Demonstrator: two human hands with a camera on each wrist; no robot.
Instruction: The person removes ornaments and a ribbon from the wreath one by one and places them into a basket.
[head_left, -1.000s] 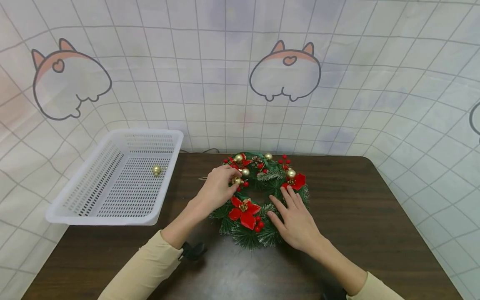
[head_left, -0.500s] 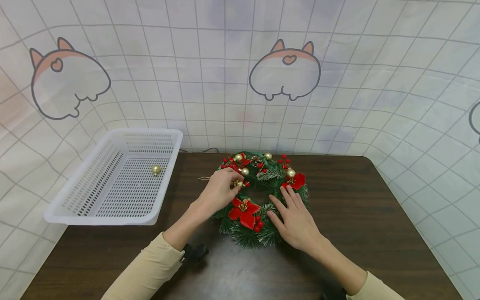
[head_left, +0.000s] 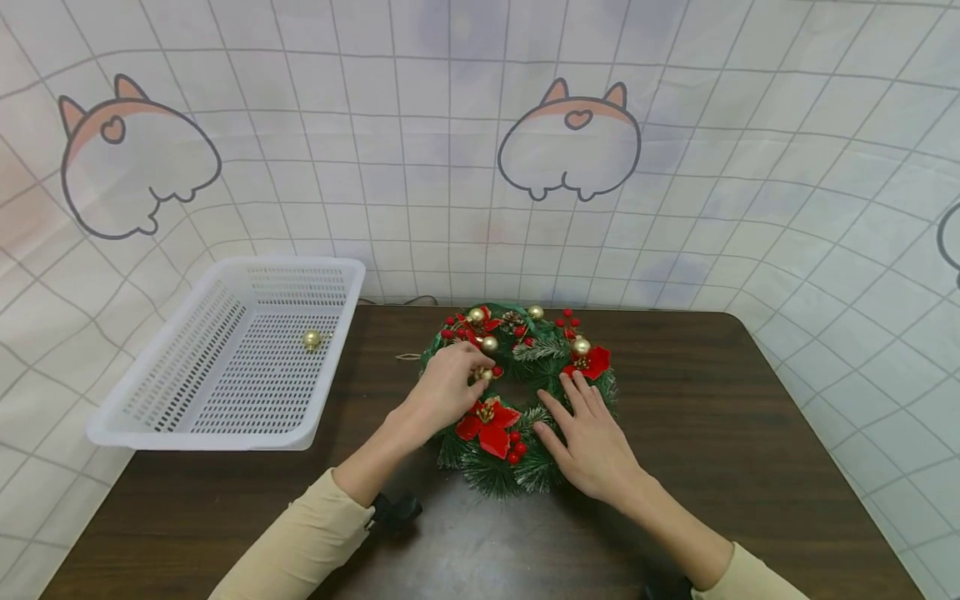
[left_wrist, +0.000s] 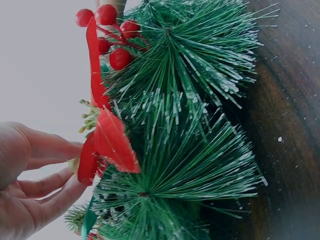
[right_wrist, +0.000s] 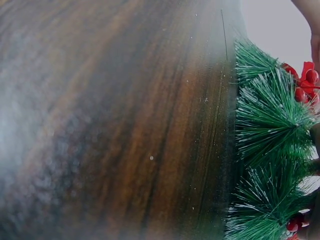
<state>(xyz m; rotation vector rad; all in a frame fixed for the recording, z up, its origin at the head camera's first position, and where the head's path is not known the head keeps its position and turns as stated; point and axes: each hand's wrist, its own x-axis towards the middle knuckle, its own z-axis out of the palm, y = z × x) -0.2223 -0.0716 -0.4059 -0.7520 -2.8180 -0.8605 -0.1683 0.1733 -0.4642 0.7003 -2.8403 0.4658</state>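
Note:
A green Christmas wreath (head_left: 491,475) lies on the table, trimmed with red poinsettias (head_left: 491,427), red berries and gold balls. At its left inner side my left hand (head_left: 448,385) pinches a small gold ball ornament (head_left: 487,375) between thumb and fingers. In the left wrist view that ball (left_wrist: 74,165) shows partly, behind a red petal (left_wrist: 117,142). My right hand (head_left: 592,442) rests with spread fingers on the wreath's right side, fingertips close to the right poinsettia (head_left: 592,363). Only slivers of the right fingers enter the right wrist view, beside the green needles (right_wrist: 280,127).
To the left stands a white plastic basket (head_left: 330,392) with one gold ball ornament (head_left: 312,339) inside. A loop of string (head_left: 408,357) pokes out left of the wreath. Behind the dark wooden table (head_left: 712,400) hangs a white gridded cloth (head_left: 420,167).
My left hand has shifted slightly right and toward the front with the gold ball, nearer the wreath's centre. The right hand stays where it was.

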